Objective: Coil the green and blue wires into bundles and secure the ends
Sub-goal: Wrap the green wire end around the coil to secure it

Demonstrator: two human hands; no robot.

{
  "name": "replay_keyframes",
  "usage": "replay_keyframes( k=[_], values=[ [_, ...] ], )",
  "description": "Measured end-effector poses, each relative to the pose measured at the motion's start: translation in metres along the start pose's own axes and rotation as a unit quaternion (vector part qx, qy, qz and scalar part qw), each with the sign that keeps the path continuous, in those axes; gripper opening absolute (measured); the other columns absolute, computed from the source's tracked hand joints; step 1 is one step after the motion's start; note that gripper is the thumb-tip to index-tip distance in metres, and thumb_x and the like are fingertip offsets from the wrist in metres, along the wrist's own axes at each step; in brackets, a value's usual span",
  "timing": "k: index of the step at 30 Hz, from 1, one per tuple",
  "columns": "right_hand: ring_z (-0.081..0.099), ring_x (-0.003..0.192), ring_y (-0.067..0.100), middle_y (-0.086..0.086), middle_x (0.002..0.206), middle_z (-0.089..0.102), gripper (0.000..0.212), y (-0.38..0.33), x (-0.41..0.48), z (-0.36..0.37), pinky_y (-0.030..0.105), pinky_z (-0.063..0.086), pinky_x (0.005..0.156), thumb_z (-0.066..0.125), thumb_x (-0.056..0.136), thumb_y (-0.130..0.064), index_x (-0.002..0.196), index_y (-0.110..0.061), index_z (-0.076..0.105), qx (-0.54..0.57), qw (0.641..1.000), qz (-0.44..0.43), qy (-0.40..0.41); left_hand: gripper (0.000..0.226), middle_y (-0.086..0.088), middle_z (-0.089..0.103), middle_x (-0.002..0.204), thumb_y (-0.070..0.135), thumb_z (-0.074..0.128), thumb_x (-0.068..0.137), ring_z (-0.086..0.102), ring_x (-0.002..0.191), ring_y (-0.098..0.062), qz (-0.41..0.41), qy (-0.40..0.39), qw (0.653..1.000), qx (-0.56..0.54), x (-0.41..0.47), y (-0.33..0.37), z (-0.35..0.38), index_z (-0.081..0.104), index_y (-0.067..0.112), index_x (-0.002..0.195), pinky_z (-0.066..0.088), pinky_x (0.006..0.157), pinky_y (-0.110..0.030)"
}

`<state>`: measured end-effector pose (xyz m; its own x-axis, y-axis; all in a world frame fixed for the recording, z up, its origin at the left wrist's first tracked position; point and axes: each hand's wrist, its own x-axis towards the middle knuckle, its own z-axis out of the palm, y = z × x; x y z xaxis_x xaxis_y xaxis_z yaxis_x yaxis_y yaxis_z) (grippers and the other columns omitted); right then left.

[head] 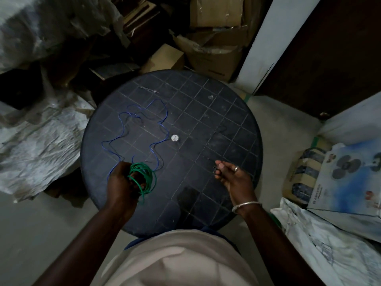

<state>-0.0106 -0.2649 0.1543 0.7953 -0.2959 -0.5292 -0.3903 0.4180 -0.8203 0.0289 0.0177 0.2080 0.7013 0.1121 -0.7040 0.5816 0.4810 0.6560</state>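
The round, grid-marked desk (216,112) fills the frame centre. Boxes (214,44) stand beyond its upper edge and sacks (41,141) lie to its left. The blue wire (166,113) lies in loose loops on the desk's left half, just left of a small disc (174,138). The left hand (120,178), at the desk's lower left, grips the coiled green wire (144,172) below the blue loops. The right hand (233,176) hovers at the lower right with its fingers curled; it is unclear whether it holds anything.
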Motion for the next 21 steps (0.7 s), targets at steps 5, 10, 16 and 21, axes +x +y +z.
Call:
replay_keyframes(
  k=[5,10,16,21],
  values=[
    [0.066,0.072,0.006,0.001,0.086,0.072,0.015,0.009,-0.006,0.0,0.016,0.058,0.066,0.058,0.095,-0.003,0.104,0.0,0.069,-0.049,0.999,-0.01,0.018,0.028,0.004,0.038,0.049,0.027,0.044,0.088,0.036,0.039,-0.011,-0.027,-0.028,0.999,-0.026,-0.009,-0.003,0.005,0.043,0.02,0.061,0.03,0.04,-0.02],
    [0.069,0.065,0.002,-0.005,0.073,0.075,0.013,0.023,-0.005,0.0,0.015,0.057,0.061,0.059,0.094,0.0,0.098,0.0,0.071,-0.095,0.995,-0.006,0.021,0.036,0.006,0.036,0.043,0.025,0.043,0.089,0.033,0.034,-0.009,-0.054,-0.043,0.997,-0.034,-0.02,-0.008,0.017,0.042,0.021,0.053,0.031,0.036,-0.016],
    [0.065,0.057,0.004,-0.003,0.068,0.072,0.011,0.044,0.003,-0.006,0.017,0.056,0.057,0.063,0.092,-0.003,0.085,-0.008,0.071,-0.123,0.992,0.002,0.015,0.03,0.007,0.031,0.046,0.024,0.045,0.086,0.028,0.037,-0.009,-0.061,-0.037,0.997,-0.037,-0.013,-0.014,0.005,0.037,0.023,0.057,0.019,0.04,-0.021],
    [0.062,0.049,0.008,-0.006,0.05,0.069,0.014,0.099,0.038,-0.023,0.015,0.053,0.047,0.062,0.092,0.001,0.08,-0.006,0.065,-0.144,0.983,0.096,0.064,0.036,0.007,0.032,0.045,0.026,0.043,0.088,0.029,0.036,-0.009,-0.084,-0.039,0.995,-0.032,-0.014,-0.021,-0.002,0.039,0.023,0.052,0.024,0.036,-0.02]
  ],
)
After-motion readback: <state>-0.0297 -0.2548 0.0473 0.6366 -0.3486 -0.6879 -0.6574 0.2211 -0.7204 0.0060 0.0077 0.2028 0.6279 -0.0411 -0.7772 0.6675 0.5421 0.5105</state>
